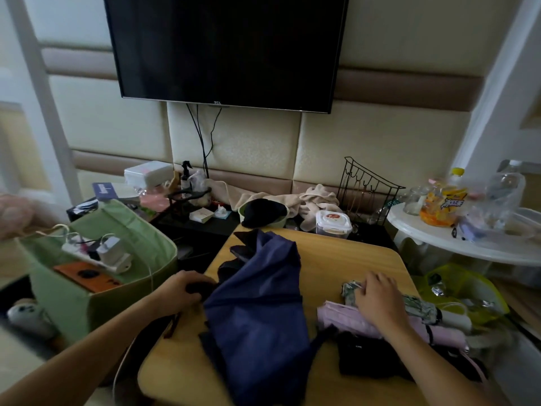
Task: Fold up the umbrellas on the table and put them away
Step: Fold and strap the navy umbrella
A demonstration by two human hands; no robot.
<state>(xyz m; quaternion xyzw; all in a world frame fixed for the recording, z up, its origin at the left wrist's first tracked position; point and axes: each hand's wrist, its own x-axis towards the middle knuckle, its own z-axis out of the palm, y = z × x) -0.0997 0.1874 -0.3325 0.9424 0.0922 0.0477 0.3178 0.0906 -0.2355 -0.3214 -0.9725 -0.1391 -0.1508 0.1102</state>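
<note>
Centrally, the loose navy fabric umbrella [257, 291] is lying on the wooden table [330, 259]; at nine o'clock the left grip [183, 291] is clamping its dark handle, at three o'clock the right grip [379, 297] is resting flat-fingered on the folded floral umbrella [418, 307].

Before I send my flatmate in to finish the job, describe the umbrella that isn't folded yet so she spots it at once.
Under the wall TV stands a wooden table. The navy umbrella sprawls across its middle, the left hand gripping its dark handle. Unlike the pink umbrella and floral umbrella bundled at the right, its cloth lies loose and crumpled.
</note>
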